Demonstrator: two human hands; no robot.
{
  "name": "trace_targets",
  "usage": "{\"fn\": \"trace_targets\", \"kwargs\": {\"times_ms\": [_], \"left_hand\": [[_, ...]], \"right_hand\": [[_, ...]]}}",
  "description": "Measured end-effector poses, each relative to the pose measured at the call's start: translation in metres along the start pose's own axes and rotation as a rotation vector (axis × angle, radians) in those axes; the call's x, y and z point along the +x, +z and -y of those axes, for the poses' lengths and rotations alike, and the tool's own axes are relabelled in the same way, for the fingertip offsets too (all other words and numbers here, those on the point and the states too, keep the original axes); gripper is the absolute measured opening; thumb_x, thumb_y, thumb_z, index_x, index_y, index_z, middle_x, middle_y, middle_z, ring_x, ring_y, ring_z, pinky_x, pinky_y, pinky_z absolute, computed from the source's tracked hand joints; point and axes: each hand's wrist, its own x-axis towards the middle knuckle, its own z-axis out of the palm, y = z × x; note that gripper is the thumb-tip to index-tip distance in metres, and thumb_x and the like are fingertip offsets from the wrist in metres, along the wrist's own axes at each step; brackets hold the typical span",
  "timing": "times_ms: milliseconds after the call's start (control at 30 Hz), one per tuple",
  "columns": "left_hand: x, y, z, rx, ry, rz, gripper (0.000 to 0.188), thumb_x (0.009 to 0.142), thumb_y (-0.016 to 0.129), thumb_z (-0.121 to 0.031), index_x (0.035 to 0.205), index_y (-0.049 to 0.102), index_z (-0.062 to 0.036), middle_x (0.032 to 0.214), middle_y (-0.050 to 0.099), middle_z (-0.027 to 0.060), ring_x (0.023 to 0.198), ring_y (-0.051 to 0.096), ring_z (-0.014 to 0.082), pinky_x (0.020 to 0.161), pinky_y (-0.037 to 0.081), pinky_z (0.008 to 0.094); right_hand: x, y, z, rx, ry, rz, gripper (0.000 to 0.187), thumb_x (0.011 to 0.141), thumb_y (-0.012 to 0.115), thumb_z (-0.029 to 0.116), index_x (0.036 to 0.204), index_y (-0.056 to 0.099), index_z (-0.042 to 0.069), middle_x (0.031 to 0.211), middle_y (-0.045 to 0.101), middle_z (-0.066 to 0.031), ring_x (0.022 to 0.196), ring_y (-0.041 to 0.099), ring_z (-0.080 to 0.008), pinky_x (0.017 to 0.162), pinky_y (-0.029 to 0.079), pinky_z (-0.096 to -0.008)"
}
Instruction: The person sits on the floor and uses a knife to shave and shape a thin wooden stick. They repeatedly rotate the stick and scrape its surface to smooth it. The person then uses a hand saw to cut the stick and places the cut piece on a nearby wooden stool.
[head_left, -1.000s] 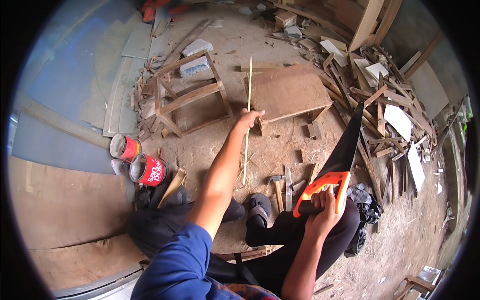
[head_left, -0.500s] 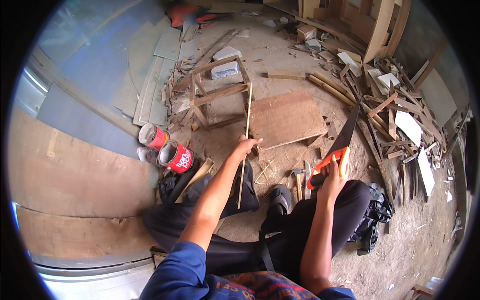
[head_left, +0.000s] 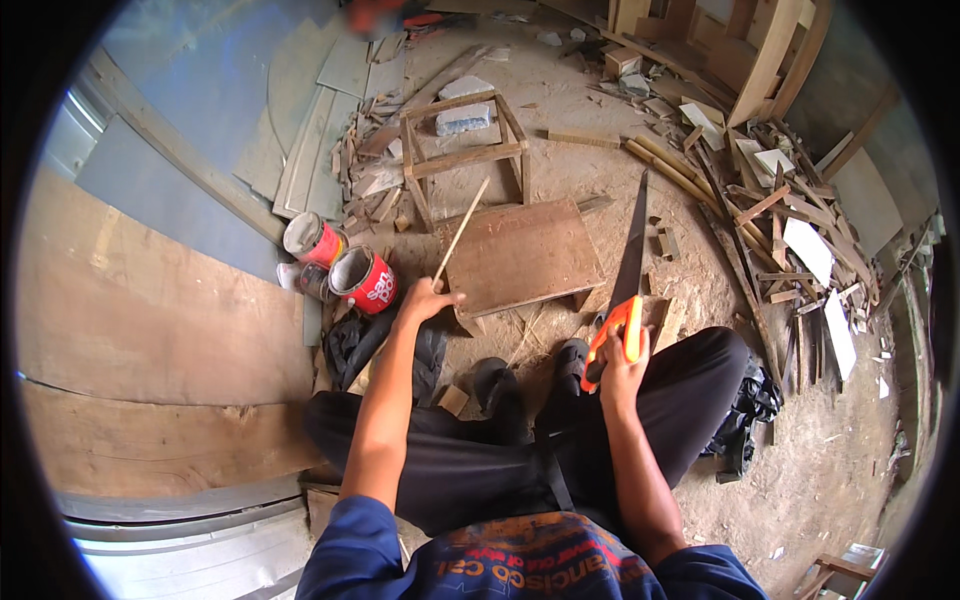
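My left hand [head_left: 428,300] is closed round a thin pale wooden stick [head_left: 463,226], which slants up and to the right. The hand is beside the left edge of a low brown wooden stool [head_left: 525,252] with a flat board top. My right hand [head_left: 622,374] grips the orange handle of a handsaw [head_left: 632,245]. Its dark blade points up and away from me, to the right of the stool and apart from the stick. The stick's lower end is hidden by my left hand.
An open wooden frame [head_left: 468,156] stands beyond the stool. Two red paint cans [head_left: 365,282] are at the left by leaning boards [head_left: 160,300]. Scrap wood [head_left: 790,240] is heaped at the right, with bamboo poles [head_left: 670,170] alongside. A black plastic bag [head_left: 745,415] lies by my right knee.
My left hand has moved left with the stick, which now leans to the right. The saw has swung left and points more straight ahead. My legs have shifted, and the hammer no longer shows.
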Motion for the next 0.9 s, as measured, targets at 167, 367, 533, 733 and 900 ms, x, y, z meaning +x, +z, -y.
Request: {"fn": "trace_targets", "kwargs": {"times_ms": [167, 367, 533, 733, 900], "left_hand": [[-0.007, -0.021, -0.055, 0.255, 0.225, -0.29, 0.059, 0.09, 0.06, -0.047, 0.125, 0.048, -0.0006, 0.102, 0.066, 0.0202, 0.081, 0.068, 0.0362, 0.072, 0.054, 0.0467], [0.007, 0.051, -0.145, 0.361, 0.477, -0.208, 0.025, 0.099, 0.049, -0.024, 0.112, 0.056, -0.0037, 0.107, 0.062, 0.0149, 0.082, 0.065, 0.0306, 0.075, 0.052, 0.0487], [0.018, 0.154, -0.156, 0.491, 0.542, -0.204, 0.027, 0.093, 0.057, -0.028, 0.111, 0.056, -0.0076, 0.11, 0.059, 0.0135, 0.104, 0.057, 0.0295, 0.089, 0.043, 0.0453], [-0.008, 0.148, -0.181, 0.558, 0.548, 0.058, 0.063, 0.086, 0.063, -0.048, 0.132, 0.047, -0.0075, 0.129, 0.051, 0.012, 0.123, 0.046, 0.0289, 0.098, 0.036, 0.0479], [0.013, 0.162, -0.145, 0.837, 0.62, -0.12, 0.092, 0.074, 0.076, -0.027, 0.148, 0.027, -0.0054, 0.156, 0.023, 0.0197, 0.144, 0.023, 0.0311, 0.116, 0.021, 0.0497]], "right_hand": [[-0.014, 0.015, -0.009, 0.017, 0.067, 0.001, 0.017, 0.093, 0.059, 0.004, 0.101, 0.044, 0.007, 0.068, 0.045, 0.0025, 0.052, 0.039, -0.0056, 0.05, 0.036, -0.0226], [-0.017, 0.008, -0.004, -0.094, -0.121, -0.077, 0.019, 0.093, 0.059, 0.002, 0.103, 0.043, 0.007, 0.073, 0.049, 0.0014, 0.055, 0.045, -0.0049, 0.049, 0.038, -0.021], [-0.039, -0.022, 0.003, -0.272, -0.148, -0.158, 0.016, 0.091, 0.053, -0.003, 0.099, 0.043, 0.006, 0.077, 0.049, -0.002, 0.053, 0.045, -0.0066, 0.051, 0.039, -0.0222], [-0.067, -0.037, 0.009, -0.384, -0.082, -0.311, 0.018, 0.093, 0.059, 0.007, 0.103, 0.044, 0.006, 0.068, 0.05, 0.0004, 0.047, 0.047, -0.0054, 0.042, 0.038, -0.0207], [-0.071, -0.024, -0.004, -0.339, -0.086, -0.334, 0.018, 0.092, 0.061, 0.006, 0.102, 0.046, 0.006, 0.07, 0.05, 0.0014, 0.048, 0.045, -0.0052, 0.043, 0.036, -0.02]]}}
